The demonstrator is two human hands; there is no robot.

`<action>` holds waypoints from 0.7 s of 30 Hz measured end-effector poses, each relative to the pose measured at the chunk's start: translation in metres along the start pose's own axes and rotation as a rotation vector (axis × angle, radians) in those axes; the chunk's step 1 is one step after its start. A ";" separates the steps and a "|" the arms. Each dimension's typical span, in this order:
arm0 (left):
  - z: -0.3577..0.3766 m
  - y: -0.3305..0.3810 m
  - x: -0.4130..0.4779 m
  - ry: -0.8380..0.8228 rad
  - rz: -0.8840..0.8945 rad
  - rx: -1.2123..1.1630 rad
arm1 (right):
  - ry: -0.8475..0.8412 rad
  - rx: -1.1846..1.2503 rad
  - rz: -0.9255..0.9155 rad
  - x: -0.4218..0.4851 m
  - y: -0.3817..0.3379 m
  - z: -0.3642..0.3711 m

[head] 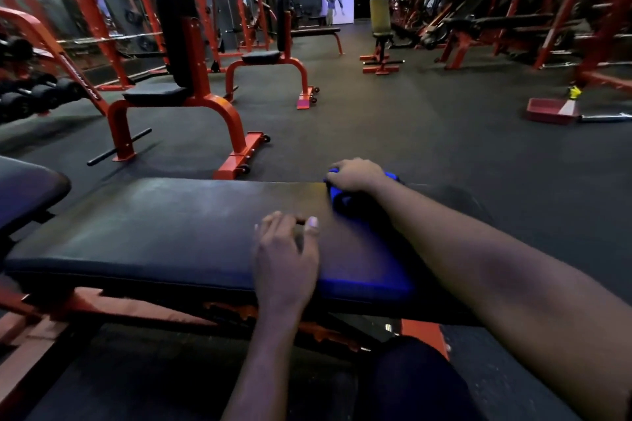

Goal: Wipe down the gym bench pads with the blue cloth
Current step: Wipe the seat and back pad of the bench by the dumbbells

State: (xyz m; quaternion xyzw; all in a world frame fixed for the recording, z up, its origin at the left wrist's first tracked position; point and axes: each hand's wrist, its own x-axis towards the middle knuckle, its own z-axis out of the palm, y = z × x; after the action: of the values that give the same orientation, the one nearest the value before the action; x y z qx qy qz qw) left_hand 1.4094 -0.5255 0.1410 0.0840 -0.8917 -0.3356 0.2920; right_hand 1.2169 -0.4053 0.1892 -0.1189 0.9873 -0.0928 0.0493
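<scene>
A long black bench pad [171, 225] on an orange frame lies across the view in front of me. My right hand [354, 176] grips the blue cloth [338, 198] at the pad's far right edge, fingers curled over it. The cloth is bunched and mostly hidden under the hand. My left hand [285, 249] rests on the pad's near middle, fingers spread and relaxed, thumb out to the right. A second dark pad [27, 191] rises at the left end of the bench.
Two orange upright seat benches [178, 85] [273, 55] stand beyond on the dark rubber floor [410, 133]. Dumbbells [37, 92] sit on a rack at the left. A red tray [547, 111] and a bar lie at the right. A person stands far back.
</scene>
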 end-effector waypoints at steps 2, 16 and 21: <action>0.010 0.010 -0.009 -0.028 0.104 0.128 | -0.021 0.030 -0.042 -0.015 0.031 -0.006; 0.011 0.013 -0.016 -0.029 0.083 0.269 | 0.117 -0.013 0.327 -0.059 0.133 -0.013; 0.010 0.011 -0.015 -0.043 0.082 0.257 | 0.061 0.011 0.046 -0.066 0.125 -0.010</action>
State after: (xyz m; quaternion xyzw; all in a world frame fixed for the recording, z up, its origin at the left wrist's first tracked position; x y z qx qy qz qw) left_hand 1.4163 -0.5069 0.1350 0.0768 -0.9361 -0.2080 0.2730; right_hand 1.2513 -0.2679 0.1796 -0.0930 0.9903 -0.1007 0.0219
